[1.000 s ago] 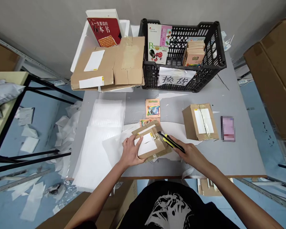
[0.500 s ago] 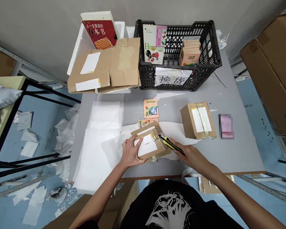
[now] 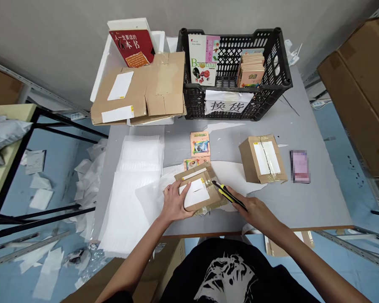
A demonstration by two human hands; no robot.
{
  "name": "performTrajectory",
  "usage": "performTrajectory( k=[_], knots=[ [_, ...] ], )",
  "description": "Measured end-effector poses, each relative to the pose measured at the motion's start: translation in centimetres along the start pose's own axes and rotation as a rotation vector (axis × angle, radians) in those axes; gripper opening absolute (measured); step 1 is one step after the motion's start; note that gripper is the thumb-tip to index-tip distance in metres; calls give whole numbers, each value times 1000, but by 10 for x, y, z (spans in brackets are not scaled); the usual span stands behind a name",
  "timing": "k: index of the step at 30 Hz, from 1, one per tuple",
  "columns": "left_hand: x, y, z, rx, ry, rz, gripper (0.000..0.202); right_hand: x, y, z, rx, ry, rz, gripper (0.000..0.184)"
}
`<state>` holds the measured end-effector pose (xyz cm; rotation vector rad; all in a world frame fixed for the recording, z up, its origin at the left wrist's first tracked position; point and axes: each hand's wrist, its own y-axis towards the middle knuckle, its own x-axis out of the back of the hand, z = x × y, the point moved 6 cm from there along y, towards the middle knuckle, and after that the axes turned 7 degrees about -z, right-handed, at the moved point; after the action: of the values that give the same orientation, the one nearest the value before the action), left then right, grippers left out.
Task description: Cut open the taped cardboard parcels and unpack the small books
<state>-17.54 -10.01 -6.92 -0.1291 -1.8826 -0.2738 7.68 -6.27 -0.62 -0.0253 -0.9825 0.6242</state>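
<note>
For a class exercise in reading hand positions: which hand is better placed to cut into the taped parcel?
Probably the right hand: it grips the utility knife, with the tip at the parcel's edge, while the left hand lies spread on the parcel, steadying it.

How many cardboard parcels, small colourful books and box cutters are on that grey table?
Cardboard parcels: 2
Small colourful books: 2
Box cutter: 1
Total: 5
</note>
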Motion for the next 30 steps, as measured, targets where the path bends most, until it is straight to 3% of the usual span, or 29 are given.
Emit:
performTrajectory(
  k=[22, 25, 30],
  knots=[
    [1, 2, 0, -2, 28, -17, 95, -11, -38, -4, -14, -98, -2, 50],
    [4, 1, 5, 27, 44, -58, 96, 11, -41, -7, -21, -180, -93, 50],
    [1, 5, 1, 64, 46, -34, 95, 74, -14, -40, -259, -518, -385, 53]
  ],
)
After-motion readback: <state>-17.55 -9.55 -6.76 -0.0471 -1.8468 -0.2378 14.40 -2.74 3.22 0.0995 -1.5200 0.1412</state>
